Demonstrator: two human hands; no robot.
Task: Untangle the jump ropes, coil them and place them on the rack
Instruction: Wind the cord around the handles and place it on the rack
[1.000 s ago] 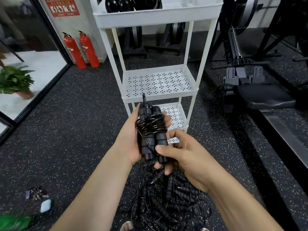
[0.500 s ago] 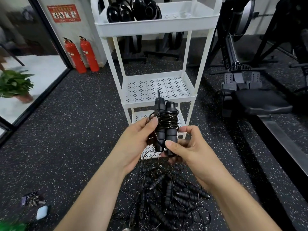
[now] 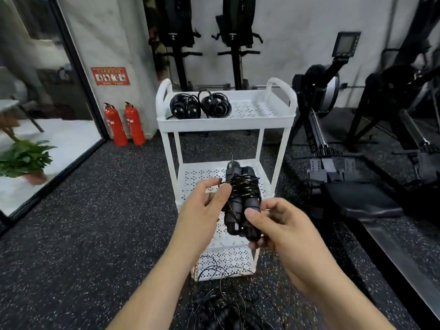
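- Head view: a wound rope (image 3: 241, 194) is held upright before the rack (image 3: 226, 125).
- Left hand (image 3: 204, 206) pinches its cord; right hand (image 3: 281, 232) grips the handles' lower ends.
- Two coils (image 3: 200, 107) lie on the top shelf.
- A tangle (image 3: 221, 313) lies on the floor (image 3: 95, 210).

Single head-worn wide-angle camera, facing forward and tilted down. Nearest the lens, lower centre of the frame: the left hand (image 3: 204, 206) and right hand (image 3: 283, 232) holding a coiled jump rope (image 3: 242, 194), forearms entering from the bottom edge. The white rack (image 3: 226, 123) stands just beyond, mid-frame. Speckled floor (image 3: 95, 222) fills the lower half. The far wall (image 3: 297, 39) and gym machines (image 3: 238, 32) run across the top.
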